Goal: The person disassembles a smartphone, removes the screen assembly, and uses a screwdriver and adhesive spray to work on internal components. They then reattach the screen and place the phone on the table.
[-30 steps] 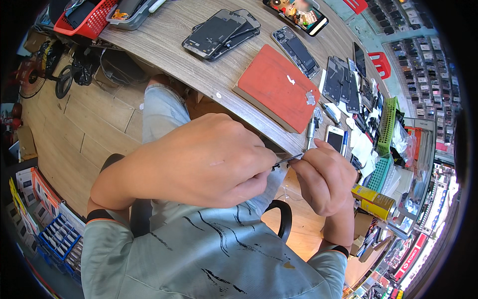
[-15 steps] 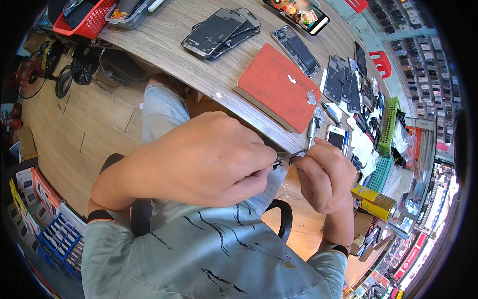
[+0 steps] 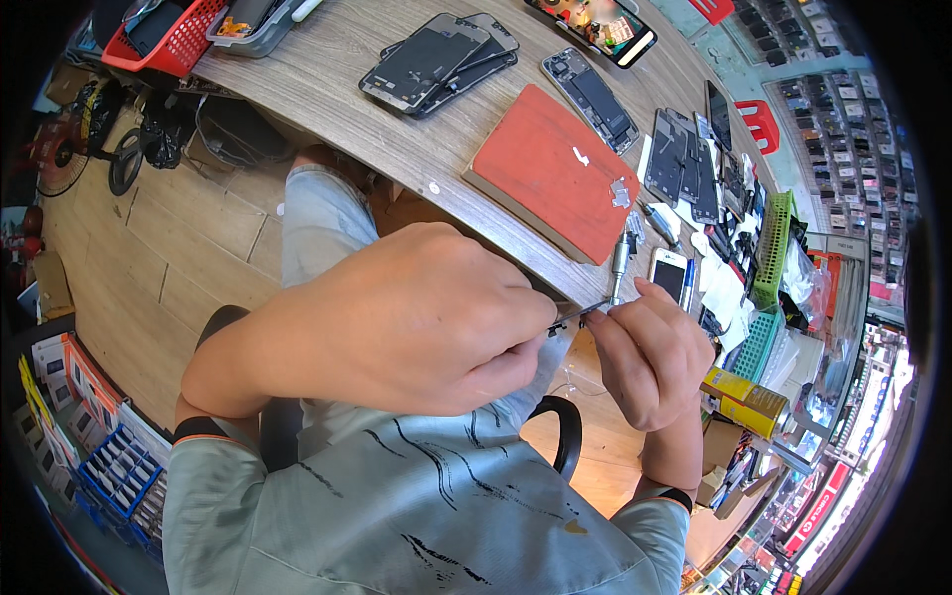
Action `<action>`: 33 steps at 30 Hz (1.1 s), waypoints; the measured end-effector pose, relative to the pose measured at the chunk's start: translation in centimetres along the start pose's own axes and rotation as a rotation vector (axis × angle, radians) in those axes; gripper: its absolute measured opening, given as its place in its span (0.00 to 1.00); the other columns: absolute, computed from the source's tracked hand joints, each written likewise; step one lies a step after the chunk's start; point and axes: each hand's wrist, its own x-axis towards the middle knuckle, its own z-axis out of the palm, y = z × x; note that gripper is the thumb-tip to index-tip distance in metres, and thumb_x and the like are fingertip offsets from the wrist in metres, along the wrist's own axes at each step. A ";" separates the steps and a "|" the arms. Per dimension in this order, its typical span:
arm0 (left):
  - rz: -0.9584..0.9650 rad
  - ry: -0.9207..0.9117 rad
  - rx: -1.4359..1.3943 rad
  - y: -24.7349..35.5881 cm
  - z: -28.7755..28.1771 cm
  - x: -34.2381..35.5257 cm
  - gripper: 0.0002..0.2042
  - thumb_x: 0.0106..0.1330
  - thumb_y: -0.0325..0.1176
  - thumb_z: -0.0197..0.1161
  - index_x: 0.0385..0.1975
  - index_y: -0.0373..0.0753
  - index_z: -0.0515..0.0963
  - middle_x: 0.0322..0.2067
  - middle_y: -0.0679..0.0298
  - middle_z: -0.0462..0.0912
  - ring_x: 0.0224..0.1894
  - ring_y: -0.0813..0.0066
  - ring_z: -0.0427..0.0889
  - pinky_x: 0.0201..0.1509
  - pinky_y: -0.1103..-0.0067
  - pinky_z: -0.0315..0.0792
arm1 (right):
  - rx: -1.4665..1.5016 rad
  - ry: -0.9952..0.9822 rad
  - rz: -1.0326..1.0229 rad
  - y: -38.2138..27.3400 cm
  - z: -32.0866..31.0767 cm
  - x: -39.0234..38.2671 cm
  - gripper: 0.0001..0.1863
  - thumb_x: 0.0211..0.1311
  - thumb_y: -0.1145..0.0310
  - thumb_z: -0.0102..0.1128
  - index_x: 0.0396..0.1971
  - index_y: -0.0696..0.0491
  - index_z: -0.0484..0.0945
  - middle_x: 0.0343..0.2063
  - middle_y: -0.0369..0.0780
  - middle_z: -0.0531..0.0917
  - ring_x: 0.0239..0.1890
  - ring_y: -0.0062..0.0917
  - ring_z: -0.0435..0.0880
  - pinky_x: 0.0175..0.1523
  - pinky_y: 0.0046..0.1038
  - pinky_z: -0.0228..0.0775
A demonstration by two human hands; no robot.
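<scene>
My left hand [image 3: 426, 322] is closed above my lap, thumb pressed against the curled fingers. A thin dark strip [image 3: 583, 312] runs from its fingertips to those of my right hand [image 3: 650, 355], with a tiny black piece hanging beside it. The right hand is closed in a pinch on the strip's other end. What kind of part or tool this is, I cannot make out; most of it hides behind my fingers. Just beyond the hands, a silver pen-shaped screwdriver [image 3: 620, 260] lies on the table, next to a white phone [image 3: 668, 273].
A red book [image 3: 555, 169] lies at the wooden table's [image 3: 327, 94] near edge. Beyond it are stacked phone screens [image 3: 426, 64], an opened phone [image 3: 592, 99] and a lit phone [image 3: 600, 28]. Green baskets [image 3: 773, 248] and a yellow can [image 3: 746, 402] stand at the right.
Both hands have shifted very slightly to the right, and the right fingertips have turned a little on the strip. Nothing else has visibly moved.
</scene>
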 end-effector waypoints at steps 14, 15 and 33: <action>0.000 0.011 0.048 0.1 0.2 -0.3 0.09 0.61 0.24 0.77 0.40 0.33 0.90 0.24 0.60 0.83 0.23 0.59 0.85 0.25 0.66 0.77 | 0.079 -0.020 0.056 0.3 0.5 0.7 0.20 0.49 0.74 0.78 0.44 0.60 0.88 0.43 0.44 0.87 0.37 0.37 0.89 0.43 0.36 0.86; 0.000 0.012 0.045 0.1 0.2 -0.3 0.09 0.61 0.24 0.77 0.40 0.33 0.89 0.24 0.60 0.83 0.23 0.59 0.85 0.25 0.66 0.77 | 0.083 -0.003 0.059 0.3 0.7 0.7 0.20 0.48 0.75 0.80 0.44 0.60 0.87 0.42 0.44 0.87 0.37 0.37 0.89 0.42 0.36 0.86; -0.031 0.040 -0.006 -0.3 0.5 -0.6 0.06 0.62 0.22 0.76 0.38 0.32 0.89 0.24 0.59 0.84 0.23 0.59 0.85 0.24 0.65 0.75 | 0.271 -0.034 0.165 0.7 0.4 2.0 0.20 0.47 0.82 0.82 0.42 0.59 0.85 0.39 0.42 0.86 0.33 0.34 0.88 0.33 0.32 0.80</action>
